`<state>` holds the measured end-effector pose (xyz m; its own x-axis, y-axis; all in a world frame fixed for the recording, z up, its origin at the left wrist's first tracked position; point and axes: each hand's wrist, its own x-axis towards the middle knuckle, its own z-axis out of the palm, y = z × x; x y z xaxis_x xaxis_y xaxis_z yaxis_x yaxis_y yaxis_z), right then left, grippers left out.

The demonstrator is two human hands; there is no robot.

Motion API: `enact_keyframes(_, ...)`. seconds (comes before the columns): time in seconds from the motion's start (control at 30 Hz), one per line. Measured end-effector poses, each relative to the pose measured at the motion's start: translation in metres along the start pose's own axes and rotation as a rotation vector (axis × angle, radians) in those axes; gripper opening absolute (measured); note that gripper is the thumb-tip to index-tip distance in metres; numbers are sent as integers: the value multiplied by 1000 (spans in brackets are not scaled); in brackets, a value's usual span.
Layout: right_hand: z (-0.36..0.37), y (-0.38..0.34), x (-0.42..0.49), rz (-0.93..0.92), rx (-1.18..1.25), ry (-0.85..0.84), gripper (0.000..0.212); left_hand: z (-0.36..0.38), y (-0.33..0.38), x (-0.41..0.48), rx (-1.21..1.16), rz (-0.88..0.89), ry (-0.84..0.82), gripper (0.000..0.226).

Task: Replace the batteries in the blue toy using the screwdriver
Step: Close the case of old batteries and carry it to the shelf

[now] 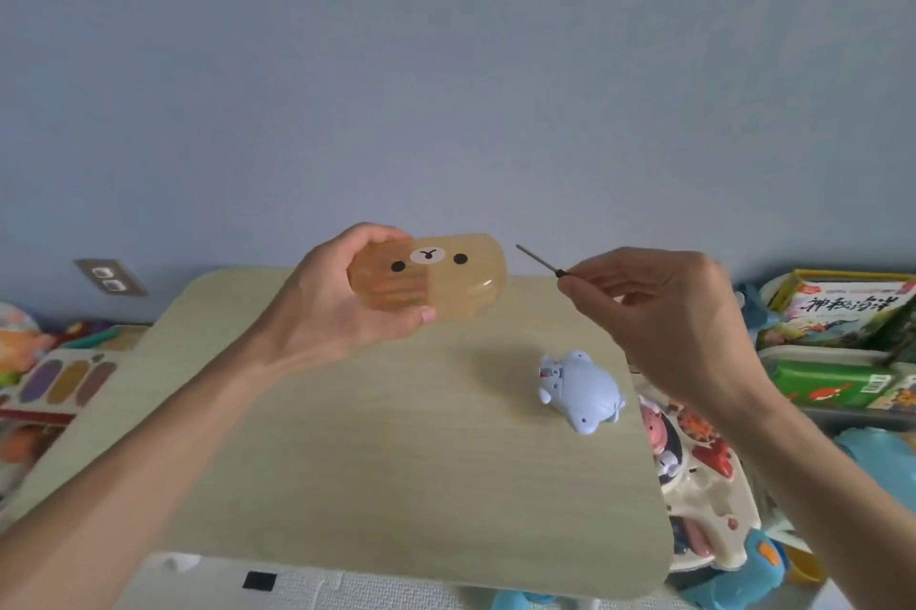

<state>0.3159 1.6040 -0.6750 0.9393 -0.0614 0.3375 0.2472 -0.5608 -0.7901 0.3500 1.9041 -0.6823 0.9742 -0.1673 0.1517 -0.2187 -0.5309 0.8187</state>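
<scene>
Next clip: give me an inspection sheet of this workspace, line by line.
Surface: light wood-grain table, rounded corners, mostly bare.
Job's things: blue toy lies on the table's right side, untouched; screwdriver held in the air, tip pointing up-left; no batteries seen loose.
Clutter: translucent brown bear-face case held above the table, closed.
Grippers: left hand grips the case; right hand pinches the screwdriver's handle end.
Cables: nothing seen.
Surroundings: plain blue wall with a wall socket at left; toys on the floor on both sides; bins of picture books at right.
</scene>
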Motion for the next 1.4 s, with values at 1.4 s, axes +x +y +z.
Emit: enact_keyframes(1.4, -531, -576, 7, 337, -168, 855, 12, -217, 744, 68, -247, 519, -552, 76)
